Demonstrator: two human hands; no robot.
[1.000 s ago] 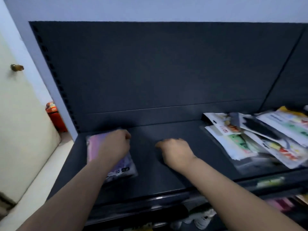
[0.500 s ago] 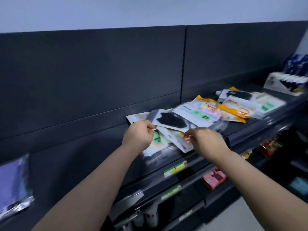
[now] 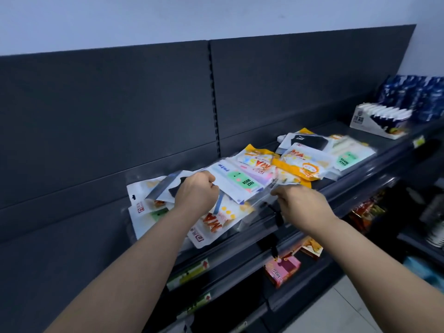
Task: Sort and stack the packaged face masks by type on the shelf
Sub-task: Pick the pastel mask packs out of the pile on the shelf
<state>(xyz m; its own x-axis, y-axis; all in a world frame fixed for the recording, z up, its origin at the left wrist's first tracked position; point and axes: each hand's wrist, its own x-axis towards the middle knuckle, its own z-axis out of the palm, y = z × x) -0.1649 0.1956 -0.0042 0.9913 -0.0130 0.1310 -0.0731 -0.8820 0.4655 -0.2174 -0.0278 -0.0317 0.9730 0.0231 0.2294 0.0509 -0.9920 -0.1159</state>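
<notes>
A loose heap of packaged face masks lies along the dark shelf (image 3: 360, 169). My left hand (image 3: 195, 194) grips the near left edge of a white packet with a green label (image 3: 236, 182), lifting it off the heap. My right hand (image 3: 299, 203) pinches the same packet's clear right edge. Under it lie a white packet with orange "MASK" lettering (image 3: 216, 224) and a black-mask packet (image 3: 168, 188). Further right sit orange-and-white packets (image 3: 302, 168), another black-mask packet (image 3: 305, 141) and a green-label packet (image 3: 348, 157).
A white display box of dark sachets (image 3: 379, 122) and blue packs (image 3: 418, 94) stand at the shelf's far right. Lower shelves hold a pink box (image 3: 283, 266) and snack bags (image 3: 367, 212). The dark back panel (image 3: 108, 116) rises behind; the shelf to the left of the heap is bare.
The view swung right, away from the purple packet on the left of the shelf. Both hands went to the heap and now lift the green-label packet by its edges.
</notes>
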